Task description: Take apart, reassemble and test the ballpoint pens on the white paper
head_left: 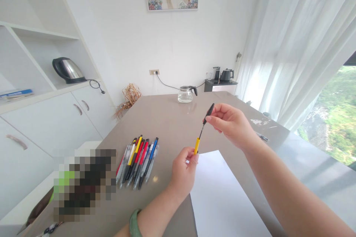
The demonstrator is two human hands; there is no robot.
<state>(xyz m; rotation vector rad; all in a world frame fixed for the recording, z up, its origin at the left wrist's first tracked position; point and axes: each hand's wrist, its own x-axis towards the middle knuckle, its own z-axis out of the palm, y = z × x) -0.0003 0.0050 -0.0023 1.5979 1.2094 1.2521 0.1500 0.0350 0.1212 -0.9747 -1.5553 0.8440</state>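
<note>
My left hand pinches the yellow barrel of a pen, held upright at a slant above the table. Higher up, my right hand grips the pen's black end piece between thumb and fingers. A thin dark refill spans the gap between the two parts. Below the hands lies a white sheet of paper, partly covered by my left hand. To the left of that hand, several pens with red, yellow, blue, black and clear bodies lie side by side.
A glass pot with a black handle stands at the far end of the brown table. Some small items lie beyond my right wrist. A blurred-out patch covers something at the left edge. Curtains hang at the right.
</note>
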